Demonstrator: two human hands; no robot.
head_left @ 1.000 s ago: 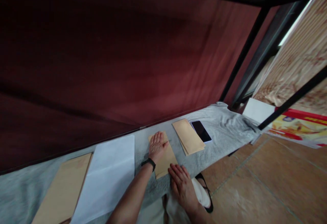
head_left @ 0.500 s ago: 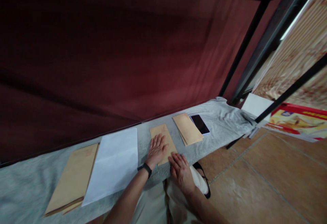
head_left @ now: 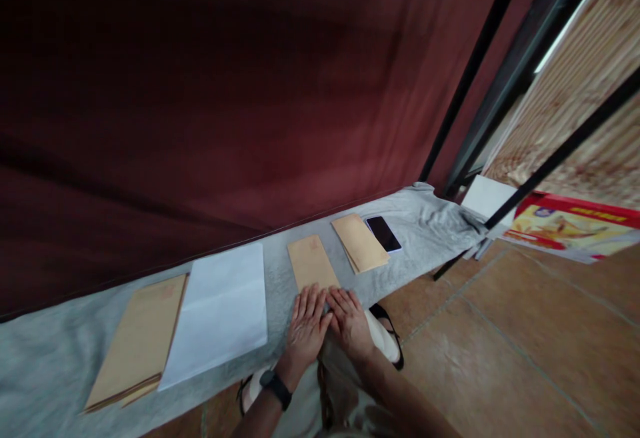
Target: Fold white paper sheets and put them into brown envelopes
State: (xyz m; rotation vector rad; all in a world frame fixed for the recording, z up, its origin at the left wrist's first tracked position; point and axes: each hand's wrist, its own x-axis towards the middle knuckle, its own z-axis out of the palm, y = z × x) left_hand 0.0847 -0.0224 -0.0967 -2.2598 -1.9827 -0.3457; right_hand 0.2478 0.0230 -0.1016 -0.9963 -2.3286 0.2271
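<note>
A brown paper envelope (head_left: pixel 311 258) lies flat on the grey cloth in front of me. Across its near end rest both my hands, side by side, covering that edge. My left hand (head_left: pixel 306 325), with a dark watch on the wrist, is flat with its fingers stretched forward. Beside it, my right hand (head_left: pixel 349 323) also lies flat, fingers extended over the envelope's near right corner. A small stack of brown envelopes (head_left: pixel 360 245) sits to the right, touching or close to a dark-screened phone (head_left: pixel 384 233).
White paper sheets (head_left: pixel 220 311) and a larger pile of brown envelopes (head_left: pixel 137 338) lie on the left of the cloth-covered bench (head_left: pixel 425 231). Behind it hangs a dark red curtain (head_left: pixel 250 125). Black metal posts (head_left: pixel 465 91) and a colourful box (head_left: pixel 570 225) stand at the right.
My left hand has slid from the envelope's middle down to its near end, alongside the right hand. The envelope's upper part is now uncovered. The view has shifted slightly.
</note>
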